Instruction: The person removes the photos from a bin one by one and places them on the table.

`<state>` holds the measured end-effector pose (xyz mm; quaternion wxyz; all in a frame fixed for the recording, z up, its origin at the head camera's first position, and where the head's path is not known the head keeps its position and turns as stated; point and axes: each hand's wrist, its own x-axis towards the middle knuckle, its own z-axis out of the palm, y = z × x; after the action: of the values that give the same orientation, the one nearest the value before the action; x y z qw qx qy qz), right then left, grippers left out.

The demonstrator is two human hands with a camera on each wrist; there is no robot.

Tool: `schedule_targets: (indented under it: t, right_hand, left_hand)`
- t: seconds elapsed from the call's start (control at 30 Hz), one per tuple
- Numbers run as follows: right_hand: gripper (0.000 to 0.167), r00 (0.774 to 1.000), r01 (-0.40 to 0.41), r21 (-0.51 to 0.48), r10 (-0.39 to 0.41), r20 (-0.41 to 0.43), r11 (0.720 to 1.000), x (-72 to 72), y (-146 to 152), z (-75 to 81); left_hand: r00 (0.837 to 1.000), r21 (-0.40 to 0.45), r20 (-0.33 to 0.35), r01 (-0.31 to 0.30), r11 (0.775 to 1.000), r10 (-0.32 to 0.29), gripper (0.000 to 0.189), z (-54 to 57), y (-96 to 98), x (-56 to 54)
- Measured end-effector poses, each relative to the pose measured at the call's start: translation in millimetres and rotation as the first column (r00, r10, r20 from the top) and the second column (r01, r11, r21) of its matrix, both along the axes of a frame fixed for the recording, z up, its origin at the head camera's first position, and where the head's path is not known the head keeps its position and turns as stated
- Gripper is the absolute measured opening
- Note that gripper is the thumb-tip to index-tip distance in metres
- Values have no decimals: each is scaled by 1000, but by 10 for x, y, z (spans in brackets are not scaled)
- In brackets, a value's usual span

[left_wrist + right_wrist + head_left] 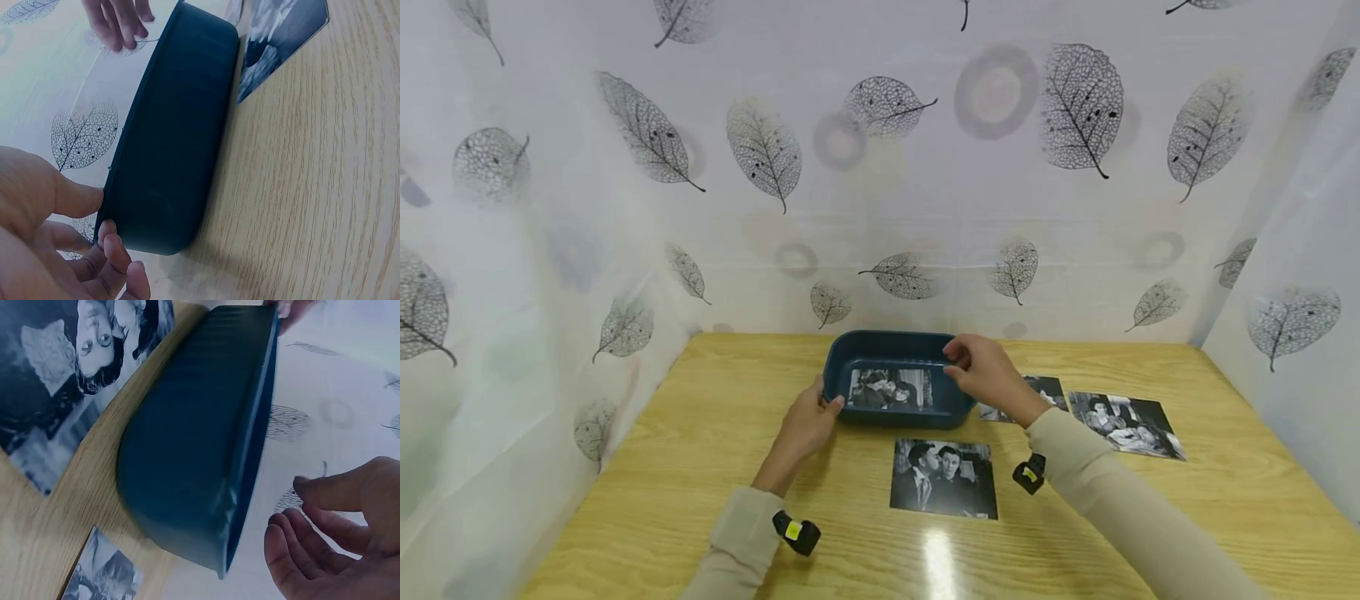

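A dark blue plastic bin (895,421) stands on the table with a black-and-white photo (891,389) lying inside it. My left hand (808,421) pinches the bin's left rim between thumb and fingers, which the left wrist view shows up close. Over the bin's right end hovers my right hand (988,375), its fingers loosely bent and nothing between them. In the right wrist view its fingertips (278,550) are apart from the bin's rim. Just in front of the bin lies another black-and-white photo (943,479) of two people.
To the right of the bin, a photo (1048,390) lies partly hidden behind my right wrist. Farther right is another photo (1126,425), set at an angle. A leaf-patterned curtain (895,208) hangs behind the wooden table (722,400) and along both sides.
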<state>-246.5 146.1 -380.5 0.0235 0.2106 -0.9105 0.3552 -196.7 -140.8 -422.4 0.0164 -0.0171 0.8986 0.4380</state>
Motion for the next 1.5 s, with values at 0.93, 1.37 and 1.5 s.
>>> schedule_targets:
  t: [0.93,1.37,1.5]
  right_hand:
    - [62,976,-34,430,-62,208,902,-396,-562,-385]
    - [61,973,28,386,-114,201,922,-433,-550,-450]
    - [72,972,94,389,-170,165,916,-438,-573,-458]
  left_hand:
    - [1000,0,19,-9,1000,9,64,20,16,16]
    - [1000,-10,14,-2,1000,2,64,29,14,19]
    - [1000,-10,13,1,1000,-1,65,19,10,18]
